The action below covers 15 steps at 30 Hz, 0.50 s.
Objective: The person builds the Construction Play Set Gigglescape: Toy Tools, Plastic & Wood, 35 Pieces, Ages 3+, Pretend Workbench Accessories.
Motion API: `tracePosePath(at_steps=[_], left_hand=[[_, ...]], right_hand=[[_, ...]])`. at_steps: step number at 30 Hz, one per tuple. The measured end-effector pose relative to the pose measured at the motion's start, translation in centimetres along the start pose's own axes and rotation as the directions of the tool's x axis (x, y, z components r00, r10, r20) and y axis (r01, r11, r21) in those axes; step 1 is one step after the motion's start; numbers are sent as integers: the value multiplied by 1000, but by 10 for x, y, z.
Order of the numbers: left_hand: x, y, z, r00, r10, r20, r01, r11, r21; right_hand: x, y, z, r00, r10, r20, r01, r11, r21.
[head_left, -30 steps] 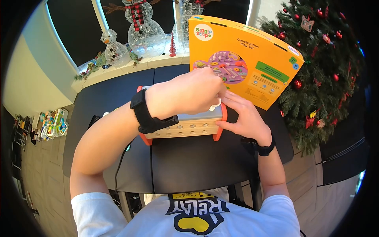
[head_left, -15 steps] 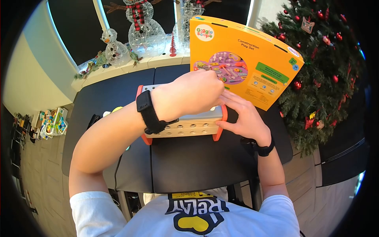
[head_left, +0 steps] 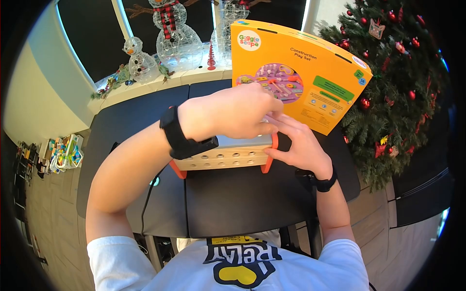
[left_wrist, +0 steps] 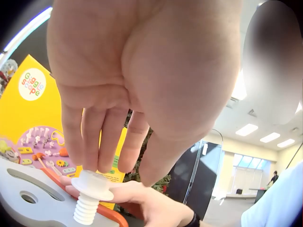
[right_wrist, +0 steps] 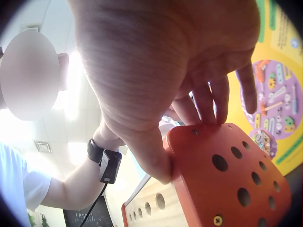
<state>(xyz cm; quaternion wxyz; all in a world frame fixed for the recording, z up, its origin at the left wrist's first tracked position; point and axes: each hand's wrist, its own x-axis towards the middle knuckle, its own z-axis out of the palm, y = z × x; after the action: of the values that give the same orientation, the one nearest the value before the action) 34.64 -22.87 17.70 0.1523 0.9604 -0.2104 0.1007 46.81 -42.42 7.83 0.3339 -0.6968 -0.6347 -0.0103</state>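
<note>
A toy workbench (head_left: pixel 225 160) with a grey top, pale wooden front with holes and red end panels stands on the black table. Over its right end, my left hand (head_left: pixel 228 111) reaches across with the palm down. In the left wrist view its fingertips pinch the head of a white plastic screw (left_wrist: pixel 87 208), whose threaded shaft points down by the grey top (left_wrist: pixel 28 184). My right hand (head_left: pixel 306 148) grips the bench's right end, its thumb against the front edge and its fingers over the top of the red end panel (right_wrist: pixel 227 175).
Behind the bench stands a yellow play set box (head_left: pixel 315 63) on the black table (head_left: pixel 228 199). A cable (head_left: pixel 144 208) runs down from the left forearm. A decorated Christmas tree (head_left: pixel 388 97) is at the right, and wire snowmen (head_left: pixel 179 46) stand on the ledge at the back.
My left wrist rolls forward at half a second ago and back now, the hand staying over the bench's right end. The right hand keeps its hold in the same place.
</note>
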Motion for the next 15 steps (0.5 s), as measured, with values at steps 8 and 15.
tracePosePath(at_steps=[8, 15], left_hand=[[4, 11, -1, 974, -155, 165, 124, 975, 183], [-2, -4, -2, 984, -21, 176, 34, 997, -70]], right_hand=[[0, 0, 0, 1000, -15, -11, 15, 1000, 3], [0, 2, 2, 999, -40, -21, 40, 999, 1]])
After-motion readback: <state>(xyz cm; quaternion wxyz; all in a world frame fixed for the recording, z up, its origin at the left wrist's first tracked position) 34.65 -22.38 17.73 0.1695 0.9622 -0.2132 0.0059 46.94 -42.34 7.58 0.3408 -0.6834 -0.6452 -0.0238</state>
